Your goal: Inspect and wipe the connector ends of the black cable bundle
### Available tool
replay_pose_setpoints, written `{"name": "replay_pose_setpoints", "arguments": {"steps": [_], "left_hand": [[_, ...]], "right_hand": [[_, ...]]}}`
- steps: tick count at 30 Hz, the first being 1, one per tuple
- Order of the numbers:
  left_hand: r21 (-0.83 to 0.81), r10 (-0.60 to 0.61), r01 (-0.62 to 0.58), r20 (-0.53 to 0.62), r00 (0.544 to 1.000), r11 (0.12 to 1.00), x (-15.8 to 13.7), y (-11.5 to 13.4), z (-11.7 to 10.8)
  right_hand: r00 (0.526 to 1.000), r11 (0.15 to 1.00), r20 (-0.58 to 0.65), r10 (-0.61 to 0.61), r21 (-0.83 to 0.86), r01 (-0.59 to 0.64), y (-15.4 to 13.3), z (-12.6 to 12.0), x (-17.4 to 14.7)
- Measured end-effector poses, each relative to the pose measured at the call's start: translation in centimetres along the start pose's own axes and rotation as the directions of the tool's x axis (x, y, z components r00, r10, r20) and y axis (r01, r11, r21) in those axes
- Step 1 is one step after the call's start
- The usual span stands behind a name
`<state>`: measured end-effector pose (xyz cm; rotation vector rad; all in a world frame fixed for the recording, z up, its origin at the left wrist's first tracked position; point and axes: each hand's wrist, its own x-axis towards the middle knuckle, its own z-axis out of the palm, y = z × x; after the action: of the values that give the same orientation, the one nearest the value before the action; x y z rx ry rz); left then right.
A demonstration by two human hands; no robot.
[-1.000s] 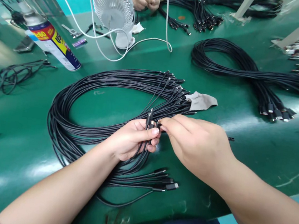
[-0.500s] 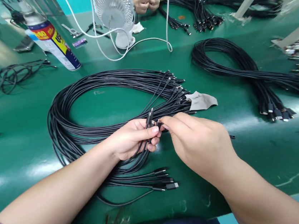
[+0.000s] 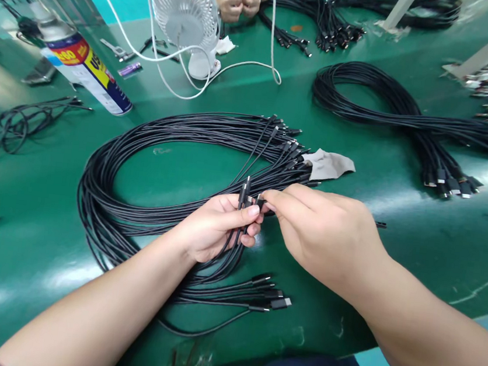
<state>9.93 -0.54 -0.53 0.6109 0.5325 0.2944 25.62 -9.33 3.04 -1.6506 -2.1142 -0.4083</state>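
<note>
My left hand (image 3: 225,225) is closed around several black USB cables (image 3: 242,197), their connector ends pointing up between thumb and fingers. My right hand (image 3: 325,239) is in a pinch, its fingertips touching one of these connectors beside the left thumb. What the right fingers grip is hidden. A thin dark end (image 3: 381,225) shows just beyond the right hand's back; I cannot tell whether it belongs to something held. Under and behind the left hand lies a large coil of black cables (image 3: 106,191), with more connector ends (image 3: 274,301) near the front.
A grey cloth scrap (image 3: 329,165) touches the coil's right end. Further back are a spray can (image 3: 92,69), a white fan (image 3: 186,12) with its white cord, and a purple battery-like item (image 3: 130,70). Another cable bundle (image 3: 368,97) lies right. A co-worker's hands (image 3: 235,4) are opposite.
Both hands stay almost in place. The dark end beyond my right hand shows slightly further to the right, and the connector at the right fingertips has shifted very slightly.
</note>
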Motion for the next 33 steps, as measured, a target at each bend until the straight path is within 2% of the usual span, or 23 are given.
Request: {"name": "replay_pose_setpoints", "arguments": {"steps": [2,5,9,12,14,16,17,21,23,25,29,33], "left_hand": [[-0.005,0.012,-0.012,0.006,1.0,1.0,0.0,0.0,0.1],[-0.014,0.015,-0.015,0.009,1.0,1.0,-0.1,0.0,0.2],[-0.014,0.012,-0.012,0.008,1.0,1.0,-0.2,0.1,0.4],[-0.013,0.009,-0.009,0.013,1.0,1.0,-0.2,0.0,0.5],[0.006,0.005,-0.005,0.023,1.0,1.0,-0.2,-0.2,0.6],[0.04,0.007,-0.008,0.028,1.0,0.999,-0.2,-0.3,0.6],[0.058,0.009,-0.01,0.023,1.0,0.998,-0.2,-0.4,0.6],[0.068,0.016,-0.015,-0.013,1.0,0.998,-0.1,-0.4,0.5],[0.055,0.028,-0.028,-0.012,1.0,0.998,-0.1,-0.5,0.5],[0.05,0.043,-0.043,-0.005,0.999,0.998,-0.2,-0.5,0.5],[0.04,0.04,-0.042,0.031,0.999,0.998,-0.2,-0.5,0.5],[0.083,0.044,-0.045,0.023,0.999,0.995,-0.3,-0.4,0.5]], "right_hand": [[0.999,0.997,0.014,0.029,0.068,-0.03,0.3,0.1,0.1],[0.99,0.949,0.111,0.091,0.29,-0.12,1.1,0.2,0.3],[0.969,0.788,0.178,0.173,0.565,-0.244,1.8,0.2,0.9],[0.933,0.657,0.264,0.246,0.662,-0.361,1.6,0.2,1.3],[0.919,0.595,0.314,0.237,0.701,-0.393,1.5,0.5,1.4],[0.929,0.595,0.317,0.189,0.716,-0.366,1.6,1.0,1.4],[0.941,0.621,0.297,0.163,0.71,-0.332,1.7,1.2,1.4],[0.98,0.838,0.089,0.176,0.51,-0.196,2.5,2.0,1.2],[0.976,0.883,0.005,0.219,0.424,-0.201,2.8,2.0,1.2],[0.965,0.847,0.015,0.264,0.475,-0.239,3.0,1.8,1.3],[0.939,0.698,0.073,0.337,0.649,-0.301,2.7,1.4,1.4],[0.929,0.678,0.049,0.367,0.669,-0.303,2.4,0.9,1.5]]}}
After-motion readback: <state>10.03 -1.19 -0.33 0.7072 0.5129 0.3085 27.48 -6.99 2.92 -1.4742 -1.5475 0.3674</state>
